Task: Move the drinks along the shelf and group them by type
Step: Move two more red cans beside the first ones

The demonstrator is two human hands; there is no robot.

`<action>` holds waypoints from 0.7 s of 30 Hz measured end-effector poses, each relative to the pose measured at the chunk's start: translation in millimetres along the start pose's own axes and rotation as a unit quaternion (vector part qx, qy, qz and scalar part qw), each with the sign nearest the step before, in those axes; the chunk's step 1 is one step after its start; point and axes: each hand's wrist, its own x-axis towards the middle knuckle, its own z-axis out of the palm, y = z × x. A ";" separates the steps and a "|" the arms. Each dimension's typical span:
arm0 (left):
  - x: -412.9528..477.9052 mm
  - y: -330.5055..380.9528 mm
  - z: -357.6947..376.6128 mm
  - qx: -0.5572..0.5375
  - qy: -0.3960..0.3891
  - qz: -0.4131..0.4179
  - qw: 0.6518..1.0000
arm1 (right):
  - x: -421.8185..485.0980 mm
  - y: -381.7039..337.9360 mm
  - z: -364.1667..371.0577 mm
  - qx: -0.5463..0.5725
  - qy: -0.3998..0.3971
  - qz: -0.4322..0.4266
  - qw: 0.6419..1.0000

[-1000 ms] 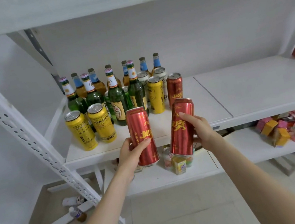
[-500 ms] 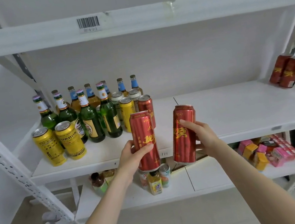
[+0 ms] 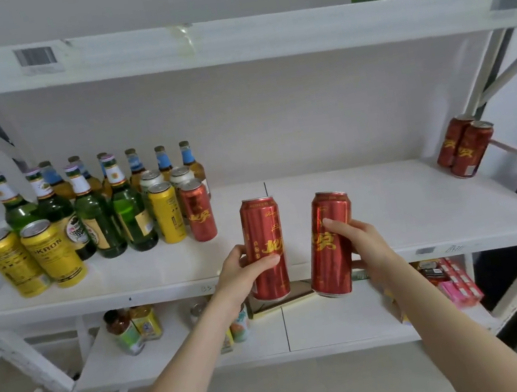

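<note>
Red cans (image 3: 264,246) in both hands (image 3: 242,272)

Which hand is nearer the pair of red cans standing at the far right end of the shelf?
Right. The right hand, holding a red can, is at mid-shelf, left of the pair of red cans. The left hand, holding another, is further left.

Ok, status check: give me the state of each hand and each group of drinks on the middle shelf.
left hand: closed around a red can, held upright off the shelf.
right hand: closed around a second red can, tilted slightly, off the shelf.
lone red can: standing beside the yellow cans.
two red cans at far right: standing together.
yellow cans: upright.
green bottles: upright, capped.
</note>
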 end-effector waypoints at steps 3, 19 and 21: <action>17.2 5.6 28.1 -0.009 -0.013 0.003 1.000 | 12.0 -3.0 -30.2 0.005 0.008 -0.005 1.000; 65.9 19.0 246.5 -0.021 -0.091 0.015 0.996 | 43.0 -1.2 -241.6 0.007 0.046 -0.031 0.998; 60.1 16.9 280.5 -0.036 -0.082 0.016 0.996 | 38.0 -1.5 -275.0 0.004 0.041 -0.033 0.999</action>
